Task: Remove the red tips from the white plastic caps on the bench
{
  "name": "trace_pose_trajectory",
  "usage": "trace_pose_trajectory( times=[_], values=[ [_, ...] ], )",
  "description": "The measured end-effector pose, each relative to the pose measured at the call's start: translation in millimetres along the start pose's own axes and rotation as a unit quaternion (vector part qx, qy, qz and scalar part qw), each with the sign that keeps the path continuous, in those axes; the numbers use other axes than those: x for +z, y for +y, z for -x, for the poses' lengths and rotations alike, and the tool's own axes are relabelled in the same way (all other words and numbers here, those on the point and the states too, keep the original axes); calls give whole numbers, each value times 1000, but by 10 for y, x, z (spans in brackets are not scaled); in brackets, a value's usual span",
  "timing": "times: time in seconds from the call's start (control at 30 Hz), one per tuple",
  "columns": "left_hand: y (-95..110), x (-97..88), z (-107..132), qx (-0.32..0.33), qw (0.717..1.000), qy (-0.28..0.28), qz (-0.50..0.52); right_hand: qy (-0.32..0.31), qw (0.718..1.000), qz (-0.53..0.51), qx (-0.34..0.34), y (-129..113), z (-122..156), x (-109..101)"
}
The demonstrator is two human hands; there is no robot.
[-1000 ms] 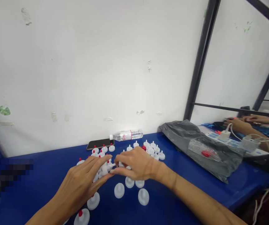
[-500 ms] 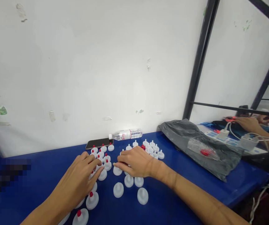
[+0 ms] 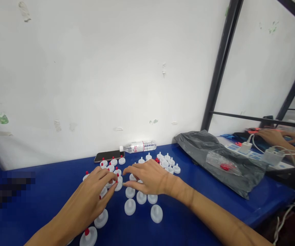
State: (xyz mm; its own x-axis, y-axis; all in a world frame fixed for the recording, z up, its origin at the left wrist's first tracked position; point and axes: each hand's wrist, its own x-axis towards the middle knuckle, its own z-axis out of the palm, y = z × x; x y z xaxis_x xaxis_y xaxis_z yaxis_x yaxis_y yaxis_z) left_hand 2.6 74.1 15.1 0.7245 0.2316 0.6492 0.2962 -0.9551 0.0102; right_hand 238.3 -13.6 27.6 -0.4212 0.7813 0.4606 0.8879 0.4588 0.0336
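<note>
Just below the middle of the frame, a red-tipped white cap (image 3: 119,186) sits at the ends of the left hand's (image 3: 94,188) fingers; index and thumb stand a narrow gap apart about its tip, though whether they grip it cannot be told. Other red-tipped caps (image 3: 88,236) spread around that hand, from the lower left of centre up toward a dark phone (image 3: 108,156). Facing it, the right hand (image 3: 151,177) has its index finger and thumb parted with nothing between them, over plain white caps (image 3: 156,214), more of which cluster beyond the wrist around small red pieces (image 3: 157,160). All stand on the blue tabletop (image 3: 188,218). A clear bottle (image 3: 139,147) lies against the white wall (image 3: 98,68). At right, a grey plastic bag (image 3: 242,186) bears a clear packet (image 3: 218,161) with red bits inside; past the black frame (image 3: 220,65), another person's hands (image 3: 270,136) show near a power strip (image 3: 255,156).
</note>
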Motion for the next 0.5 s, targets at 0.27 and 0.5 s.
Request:
trace_pose_trajectory(
  times=[0.27, 0.5],
  values=[
    [164, -33, -21, 33, 997, 65, 35, 60, 997, 26, -39, -54, -8, 62],
    [170, -39, 22, -22, 997, 68, 39, 181, 979, 33, -85, -62, 5, 40]
  ],
)
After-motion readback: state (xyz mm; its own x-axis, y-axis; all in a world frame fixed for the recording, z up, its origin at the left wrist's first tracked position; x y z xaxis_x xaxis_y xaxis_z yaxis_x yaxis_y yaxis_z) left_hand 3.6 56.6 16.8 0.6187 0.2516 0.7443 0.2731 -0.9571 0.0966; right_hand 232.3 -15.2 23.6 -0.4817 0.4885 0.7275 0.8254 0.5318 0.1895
